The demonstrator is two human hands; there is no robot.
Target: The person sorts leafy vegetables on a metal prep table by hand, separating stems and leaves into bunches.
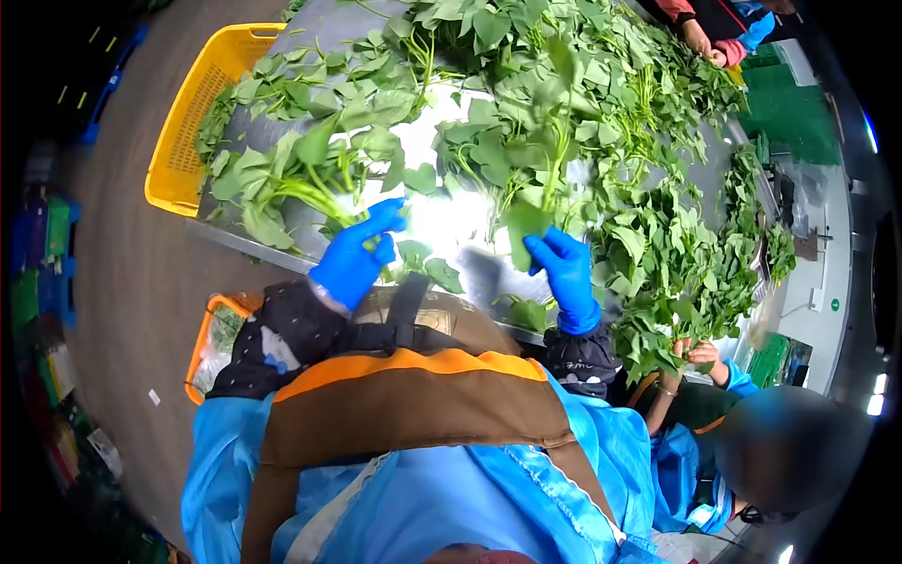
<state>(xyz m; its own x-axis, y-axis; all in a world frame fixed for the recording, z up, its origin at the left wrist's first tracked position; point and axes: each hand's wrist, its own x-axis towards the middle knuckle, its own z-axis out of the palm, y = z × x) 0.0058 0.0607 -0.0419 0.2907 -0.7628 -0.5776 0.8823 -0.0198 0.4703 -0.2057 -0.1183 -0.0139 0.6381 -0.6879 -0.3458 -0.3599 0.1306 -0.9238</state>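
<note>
My left hand (359, 252), in a blue glove, is closed around the stem ends of a bunch of leafy greens (305, 183). The bunch fans out up and to the left over the metal table. My right hand (567, 277), gloved the same way, pinches a leafy stem (528, 228) between thumb and fingers near the table's front edge. That stem's upper part is blurred against other greens. Heart-shaped leaves on long green stems, like sweet potato greens (639, 94), are heaped across the table's middle and right side.
A yellow crate (174, 160) stands against the table's left end. Below it on the floor is an orange basket (201, 348) with a plastic bag inside. One co-worker's hands (697, 353) handle greens at the right; another's hands (703, 45) are at the far right corner.
</note>
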